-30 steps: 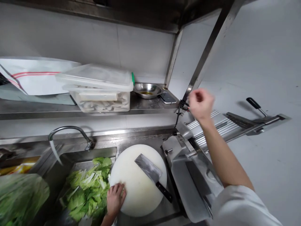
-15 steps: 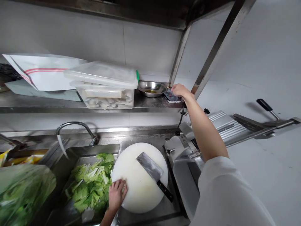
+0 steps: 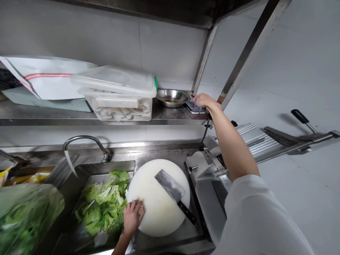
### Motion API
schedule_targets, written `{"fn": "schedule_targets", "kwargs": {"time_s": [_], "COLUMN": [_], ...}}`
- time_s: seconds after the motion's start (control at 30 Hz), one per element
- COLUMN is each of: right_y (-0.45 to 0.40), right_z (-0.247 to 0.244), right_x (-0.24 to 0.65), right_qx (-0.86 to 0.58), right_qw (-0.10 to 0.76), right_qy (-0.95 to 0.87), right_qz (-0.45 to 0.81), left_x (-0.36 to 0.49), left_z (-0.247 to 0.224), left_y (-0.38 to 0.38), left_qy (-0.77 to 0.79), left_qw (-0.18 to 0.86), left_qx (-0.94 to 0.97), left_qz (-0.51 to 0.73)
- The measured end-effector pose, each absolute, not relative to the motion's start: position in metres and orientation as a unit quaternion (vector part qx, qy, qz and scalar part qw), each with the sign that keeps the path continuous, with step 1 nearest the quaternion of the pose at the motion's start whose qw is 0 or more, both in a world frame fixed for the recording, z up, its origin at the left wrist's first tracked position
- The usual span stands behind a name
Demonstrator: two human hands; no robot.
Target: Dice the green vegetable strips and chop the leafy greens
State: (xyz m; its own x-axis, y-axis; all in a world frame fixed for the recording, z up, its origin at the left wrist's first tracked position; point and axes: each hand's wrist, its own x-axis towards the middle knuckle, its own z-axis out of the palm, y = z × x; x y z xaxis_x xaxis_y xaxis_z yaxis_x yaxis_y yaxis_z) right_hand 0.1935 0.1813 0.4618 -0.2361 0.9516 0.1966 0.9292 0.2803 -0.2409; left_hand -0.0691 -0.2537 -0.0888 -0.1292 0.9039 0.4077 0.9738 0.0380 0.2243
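Place: working kitchen
Sink (image 3: 106,167): cut greens (image 3: 106,203) inside
Chopping board (image 3: 150,212): cleaver (image 3: 170,185) on top
Board's right: slicing machine (image 3: 198,164)

Up at head height, angled down!
Peers forward over sink (image 3: 106,167) and round board (image 3: 156,216), close in, catches the shelf (image 3: 171,114) beyond.

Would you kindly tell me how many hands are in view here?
2: the left hand at the left edge of the round white cutting board, and the right hand at the phone on the shelf. Both show plainly.
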Motion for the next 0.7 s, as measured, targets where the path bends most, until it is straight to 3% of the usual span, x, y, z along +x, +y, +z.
{"fn": "schedule_targets", "kwargs": {"time_s": [0.1, 0.7], "right_y": [0.1795, 0.1711], "right_z": [0.4624, 0.4607], "right_x": [0.1923, 0.1951], "right_qx": [-0.629, -0.637], "right_qw": [0.123, 0.178], "right_qy": [-0.767, -0.748], "right_qz": [0.038, 0.048], "left_x": [-0.0686, -0.0647], "left_z": [-0.0894, -0.0828], "left_y": [-0.2532, -0.2477], "left_qy": [-0.719, -0.744], "left_qw": [0.074, 0.079], "left_qx": [-0.652, -0.631], "left_qz": [-0.228, -0.205]}}
